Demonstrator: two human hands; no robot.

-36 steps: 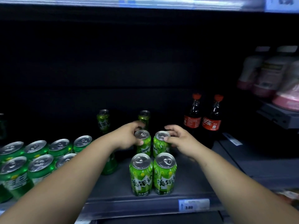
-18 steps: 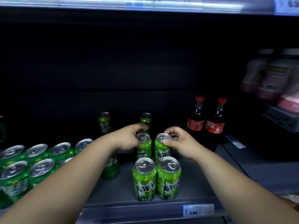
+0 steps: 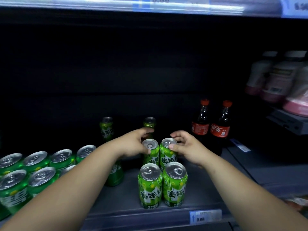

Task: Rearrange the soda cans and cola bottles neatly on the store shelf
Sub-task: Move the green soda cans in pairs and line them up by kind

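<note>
Two light green soda cans (image 3: 150, 185) (image 3: 175, 182) stand side by side at the shelf's front edge. Right behind them stands a second pair. My left hand (image 3: 133, 144) grips the left can of that pair (image 3: 152, 149) near its top. My right hand (image 3: 185, 145) holds the right can (image 3: 166, 154), thumb on the rim and fingers curled behind it. Deeper in the dark stand two more green cans (image 3: 106, 129) (image 3: 150, 122). Two cola bottles (image 3: 200, 124) (image 3: 221, 127) with red caps stand at the back right.
Several darker green cans (image 3: 33, 167) sit packed at the left, and one more can (image 3: 115, 175) stands partly under my left forearm. The grey shelf floor (image 3: 208, 180) carries a price tag (image 3: 205, 215) on its front rail. Pink-and-white bottles (image 3: 275, 77) fill the neighbouring shelf at right.
Both hands stay on the second-row cans. The left can has turned so its label faces front. The view has tipped up slightly.
</note>
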